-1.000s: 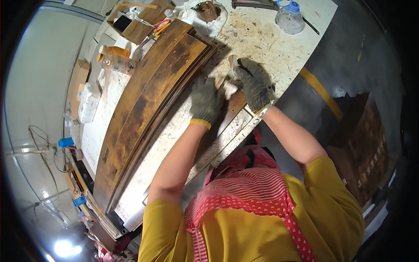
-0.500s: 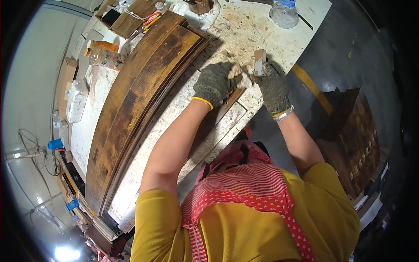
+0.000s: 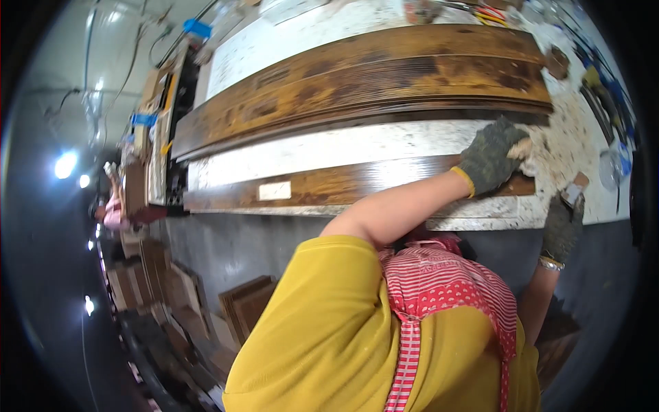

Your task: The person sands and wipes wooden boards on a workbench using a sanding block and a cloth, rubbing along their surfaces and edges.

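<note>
My left hand [image 3: 491, 156], in a dark knit glove with a yellow cuff, is closed around a crumpled pale cloth [image 3: 523, 150]. It is at the right end of a long dark-brown wooden board [image 3: 329, 182], which lies along the near side of the white table. A pale rectangular piece [image 3: 274, 191] sits on that board. Beyond the table's right front corner, my gloved right hand [image 3: 563, 230] grips a small tan-and-white block [image 3: 575, 189]. Whether the cloth touches the board is hard to make out.
Behind lie several stacked brown boards [image 3: 384, 75]. A brown lump [image 3: 557, 63], scissors [image 3: 491, 14] and a clear bottle [image 3: 609, 170] are at the far right. Cartons [image 3: 141, 278] and brown panels [image 3: 245, 305] stand on the floor at left, where another person [image 3: 115, 211] is visible.
My view has swung left, bringing the near board's full length into sight. My hands are farther apart, the right one lower and nearer me; both keep hold of their things.
</note>
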A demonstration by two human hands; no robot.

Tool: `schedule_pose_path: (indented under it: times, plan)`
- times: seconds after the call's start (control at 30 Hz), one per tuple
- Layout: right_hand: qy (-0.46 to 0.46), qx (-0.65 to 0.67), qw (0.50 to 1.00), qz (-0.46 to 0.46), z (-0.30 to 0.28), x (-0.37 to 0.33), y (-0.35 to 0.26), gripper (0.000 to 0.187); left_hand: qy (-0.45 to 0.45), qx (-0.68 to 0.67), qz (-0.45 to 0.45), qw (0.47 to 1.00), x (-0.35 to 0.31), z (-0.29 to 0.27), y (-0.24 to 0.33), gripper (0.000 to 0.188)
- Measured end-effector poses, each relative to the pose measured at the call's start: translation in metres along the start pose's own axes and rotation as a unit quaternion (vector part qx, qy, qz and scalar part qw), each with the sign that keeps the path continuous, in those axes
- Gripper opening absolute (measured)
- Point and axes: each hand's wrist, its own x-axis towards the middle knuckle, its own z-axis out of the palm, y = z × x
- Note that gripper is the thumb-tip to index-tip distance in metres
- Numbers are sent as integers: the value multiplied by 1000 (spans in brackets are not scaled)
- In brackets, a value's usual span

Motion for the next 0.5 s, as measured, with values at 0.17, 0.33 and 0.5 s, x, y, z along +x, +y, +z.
schedule_pose_path:
  times: [0.17,0.33,0.5]
  plan:
    - [17,-37,999,36,2,21,11,32,-84,117,-346,927,-104,-186,1,26]
    - [-51,-111,992,22,51,14,53,35,159,268,-475,823,-220,-364,-22,25]
    - [-91,-274,957,-12,158,-28,153,38,29,474,-200,857,-228,-278,-61,20]
